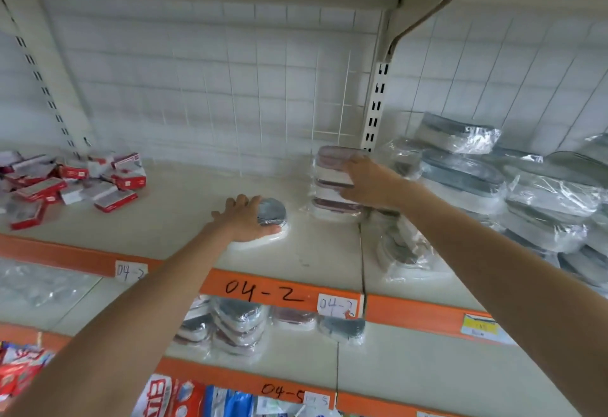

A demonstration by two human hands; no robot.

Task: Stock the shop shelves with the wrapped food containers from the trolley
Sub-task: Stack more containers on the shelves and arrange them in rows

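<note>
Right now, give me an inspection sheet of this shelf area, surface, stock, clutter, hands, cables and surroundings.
Surface: cream shelf with an orange front strip marked 04-2.
Job's things: one wrapped grey-lidded container lies flat mid-shelf; a stack of pink-lidded containers stands to its right; a loose pile of grey-lidded containers fills the next bay.
Clutter: red and white small boxes heaped at the shelf's left end.
Hands: left hand rests on the single container, fingers spread; right hand grips the pink-lidded stack from its side.
Cables: nothing seen.
Surroundings: white wire grid back panel; more wrapped containers on the lower shelf; trolley not in view.
</note>
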